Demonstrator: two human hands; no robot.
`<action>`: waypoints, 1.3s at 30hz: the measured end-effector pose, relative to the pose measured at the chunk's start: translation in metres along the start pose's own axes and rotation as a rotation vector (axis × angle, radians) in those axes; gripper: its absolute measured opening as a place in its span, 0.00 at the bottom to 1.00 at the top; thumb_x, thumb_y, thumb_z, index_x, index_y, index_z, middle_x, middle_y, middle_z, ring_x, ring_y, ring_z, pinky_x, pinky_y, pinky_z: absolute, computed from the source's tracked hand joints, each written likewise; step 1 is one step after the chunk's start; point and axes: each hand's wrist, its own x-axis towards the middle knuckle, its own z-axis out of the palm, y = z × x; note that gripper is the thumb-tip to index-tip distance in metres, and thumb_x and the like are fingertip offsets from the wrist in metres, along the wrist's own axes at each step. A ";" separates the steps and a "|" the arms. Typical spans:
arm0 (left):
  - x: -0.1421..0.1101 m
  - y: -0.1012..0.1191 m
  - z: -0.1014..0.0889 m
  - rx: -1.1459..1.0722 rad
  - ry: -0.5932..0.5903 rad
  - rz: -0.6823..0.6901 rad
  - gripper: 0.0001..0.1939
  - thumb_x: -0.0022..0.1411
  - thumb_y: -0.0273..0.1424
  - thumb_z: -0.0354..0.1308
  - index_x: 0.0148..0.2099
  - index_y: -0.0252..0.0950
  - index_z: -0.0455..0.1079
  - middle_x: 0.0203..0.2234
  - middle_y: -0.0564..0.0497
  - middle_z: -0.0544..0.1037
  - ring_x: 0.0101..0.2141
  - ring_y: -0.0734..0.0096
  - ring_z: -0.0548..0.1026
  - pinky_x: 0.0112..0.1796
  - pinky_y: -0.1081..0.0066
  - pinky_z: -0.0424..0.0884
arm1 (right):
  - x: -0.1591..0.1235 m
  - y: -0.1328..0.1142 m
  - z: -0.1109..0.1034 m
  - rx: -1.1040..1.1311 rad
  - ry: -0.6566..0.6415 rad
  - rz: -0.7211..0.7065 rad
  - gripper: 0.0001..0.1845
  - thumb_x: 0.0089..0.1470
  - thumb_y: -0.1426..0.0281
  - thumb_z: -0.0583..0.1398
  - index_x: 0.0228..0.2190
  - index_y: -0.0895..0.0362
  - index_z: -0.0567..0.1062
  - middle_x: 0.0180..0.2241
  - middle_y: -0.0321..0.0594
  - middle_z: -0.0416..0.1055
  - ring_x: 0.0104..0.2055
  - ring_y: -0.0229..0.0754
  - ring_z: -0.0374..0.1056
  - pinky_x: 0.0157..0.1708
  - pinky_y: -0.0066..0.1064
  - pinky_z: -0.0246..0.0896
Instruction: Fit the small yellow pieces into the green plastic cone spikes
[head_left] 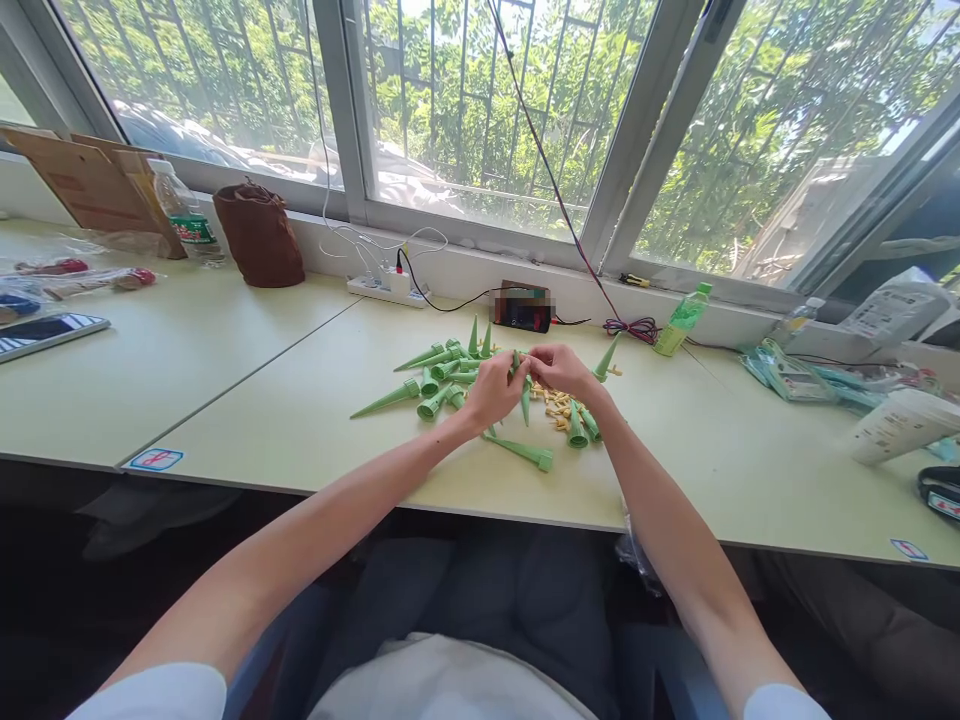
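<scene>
My left hand [493,390] is closed around a green plastic watering spike [526,404], its tapered end pointing down. Against the top of that spike, my right hand [561,368] has its fingers pinched together; what lies between them is too small to name. Several more green spikes [386,398] lie heaped to the left of my hands, and a few stand upright behind. Small yellow plastic pieces [556,408] are scattered under my right hand, beside more green spikes [577,428]. One loose spike [525,452] rests nearer the table's front edge.
Along the window side stand a brown bag [259,235], a water bottle [187,220], a power strip [386,290], a phone-like device [523,306] and a green bottle [682,320]. A tilted cup [907,425] and plastic packets [795,372] are at right. A phone [49,335] lies far left.
</scene>
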 end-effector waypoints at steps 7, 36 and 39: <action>0.002 0.003 -0.002 0.016 0.072 -0.012 0.11 0.67 0.34 0.51 0.33 0.35 0.67 0.25 0.50 0.73 0.25 0.72 0.69 0.31 0.70 0.65 | 0.009 -0.005 0.003 0.135 -0.023 0.021 0.17 0.52 0.58 0.57 0.23 0.58 0.69 0.14 0.31 0.60 0.16 0.31 0.54 0.16 0.25 0.46; -0.001 -0.002 0.001 0.093 -0.058 0.116 0.12 0.68 0.33 0.49 0.32 0.35 0.69 0.25 0.51 0.68 0.26 0.72 0.65 0.31 0.70 0.63 | -0.008 0.016 0.018 -0.145 0.254 -0.076 0.22 0.55 0.55 0.52 0.18 0.56 0.63 0.17 0.33 0.56 0.23 0.35 0.51 0.24 0.28 0.47; -0.003 -0.002 0.001 0.091 -0.073 0.141 0.11 0.68 0.32 0.50 0.35 0.36 0.71 0.25 0.51 0.67 0.26 0.72 0.66 0.31 0.71 0.63 | -0.008 0.016 0.017 -0.174 0.268 -0.076 0.21 0.54 0.56 0.52 0.17 0.55 0.59 0.17 0.32 0.52 0.23 0.35 0.48 0.24 0.28 0.44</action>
